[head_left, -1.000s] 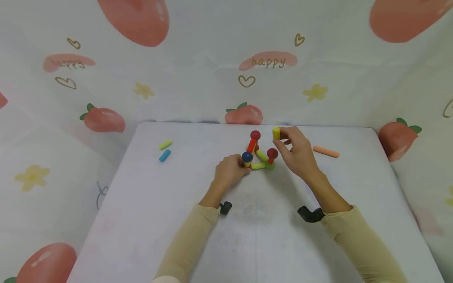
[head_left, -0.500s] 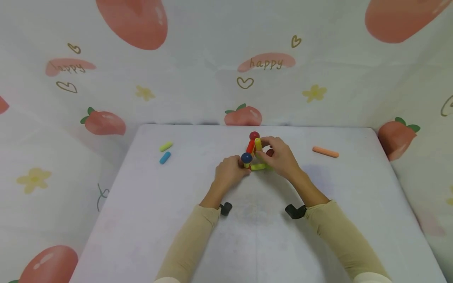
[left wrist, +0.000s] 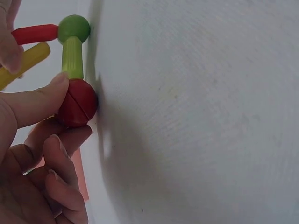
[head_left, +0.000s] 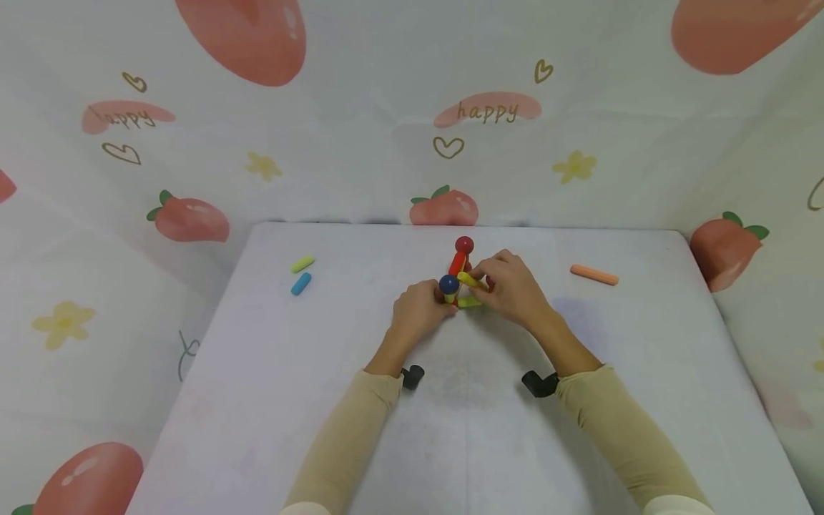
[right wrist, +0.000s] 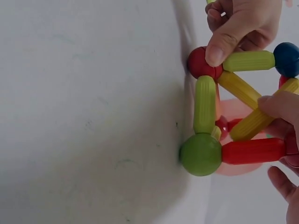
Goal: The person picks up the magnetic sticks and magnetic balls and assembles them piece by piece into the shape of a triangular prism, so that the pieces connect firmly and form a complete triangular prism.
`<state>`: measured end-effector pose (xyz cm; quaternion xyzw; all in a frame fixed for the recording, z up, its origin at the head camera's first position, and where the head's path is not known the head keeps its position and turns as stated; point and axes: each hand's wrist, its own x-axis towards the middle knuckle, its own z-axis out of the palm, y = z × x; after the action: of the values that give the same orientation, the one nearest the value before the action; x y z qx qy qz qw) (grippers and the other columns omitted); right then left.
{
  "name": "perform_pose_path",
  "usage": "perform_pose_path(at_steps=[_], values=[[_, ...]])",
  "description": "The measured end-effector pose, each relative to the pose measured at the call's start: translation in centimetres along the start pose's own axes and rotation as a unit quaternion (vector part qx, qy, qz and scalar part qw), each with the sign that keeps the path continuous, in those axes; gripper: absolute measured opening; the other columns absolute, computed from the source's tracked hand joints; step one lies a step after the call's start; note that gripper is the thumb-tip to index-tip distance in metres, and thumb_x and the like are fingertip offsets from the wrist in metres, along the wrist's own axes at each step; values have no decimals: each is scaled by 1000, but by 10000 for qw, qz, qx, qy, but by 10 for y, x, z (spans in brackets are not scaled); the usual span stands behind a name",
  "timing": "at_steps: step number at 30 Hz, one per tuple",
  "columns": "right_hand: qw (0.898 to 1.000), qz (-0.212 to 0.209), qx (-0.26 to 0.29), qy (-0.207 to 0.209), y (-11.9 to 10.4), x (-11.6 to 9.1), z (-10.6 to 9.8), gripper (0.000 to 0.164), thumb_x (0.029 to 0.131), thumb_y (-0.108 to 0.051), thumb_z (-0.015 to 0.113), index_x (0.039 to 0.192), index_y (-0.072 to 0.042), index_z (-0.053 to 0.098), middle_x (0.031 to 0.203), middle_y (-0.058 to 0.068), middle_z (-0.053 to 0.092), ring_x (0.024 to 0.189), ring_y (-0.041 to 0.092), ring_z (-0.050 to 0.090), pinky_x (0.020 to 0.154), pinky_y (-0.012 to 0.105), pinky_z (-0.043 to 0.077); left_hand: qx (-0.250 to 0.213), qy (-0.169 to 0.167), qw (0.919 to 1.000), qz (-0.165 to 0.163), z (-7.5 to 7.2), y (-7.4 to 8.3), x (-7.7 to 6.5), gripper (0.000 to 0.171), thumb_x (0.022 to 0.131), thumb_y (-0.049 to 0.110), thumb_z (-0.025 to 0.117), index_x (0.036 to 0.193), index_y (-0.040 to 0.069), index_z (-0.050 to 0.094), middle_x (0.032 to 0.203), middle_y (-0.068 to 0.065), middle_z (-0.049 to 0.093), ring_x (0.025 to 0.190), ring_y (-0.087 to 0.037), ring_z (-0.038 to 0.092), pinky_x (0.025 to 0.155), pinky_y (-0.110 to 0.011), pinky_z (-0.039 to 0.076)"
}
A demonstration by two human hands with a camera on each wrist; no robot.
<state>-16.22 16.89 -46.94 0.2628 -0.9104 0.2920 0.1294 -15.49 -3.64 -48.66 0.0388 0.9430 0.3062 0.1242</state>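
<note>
My left hand pinches a red ball at the near left base corner of a ball-and-stick frame. From that ball, in the right wrist view, one light green stick leads to a blue ball, another to a green ball. A red stick stands on the green ball. My right hand holds a yellow stick at a slant between the uprights; whether its ends touch anything is unclear. A second yellow stick slants from the pinched ball. My right hand partly hides the frame's right side.
The frame's far upright carries a red ball. At the left of the white table lie a short light green stick and a blue stick. An orange stick lies at the right. A patterned cloth hangs behind.
My right hand has moved left and in over the frame with the yellow stick, tilting it from upright to slanted. My left hand stays at the red ball.
</note>
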Motion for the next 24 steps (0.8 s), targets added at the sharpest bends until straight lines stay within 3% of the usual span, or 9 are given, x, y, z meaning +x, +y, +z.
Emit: perform_pose_path(at_steps=[8, 18, 24], values=[[9984, -46, -455, -325, 0, 2, -5, 22, 79, -14, 88, 99, -12, 78, 84, 1, 73, 89, 19, 55, 79, 35, 44, 42, -4, 10000, -50, 0, 1, 1, 33, 86, 38, 82, 103, 13, 72, 91, 0, 76, 83, -17, 67, 78, -39, 54], [9968, -69, -527, -591, 1, 0, -12, 31, 78, -16, 89, 107, -15, 81, 82, 2, 75, 96, 21, 57, 81, 36, 46, -49, -116, 9999, -118, 2, 3, -2, 35, 87, 37, 82, 108, 11, 72, 93, -2, 76, 84, -19, 67, 81, -41, 55], [9964, -243, -524, -628, 3, 2, -12, 31, 78, -16, 89, 108, -15, 81, 79, 1, 73, 95, 21, 57, 79, 36, 47, 6, -13, 10000, -77, -1, 5, -3, 34, 87, 36, 82, 106, 10, 71, 91, -3, 75, 81, -19, 67, 79, -40, 55]])
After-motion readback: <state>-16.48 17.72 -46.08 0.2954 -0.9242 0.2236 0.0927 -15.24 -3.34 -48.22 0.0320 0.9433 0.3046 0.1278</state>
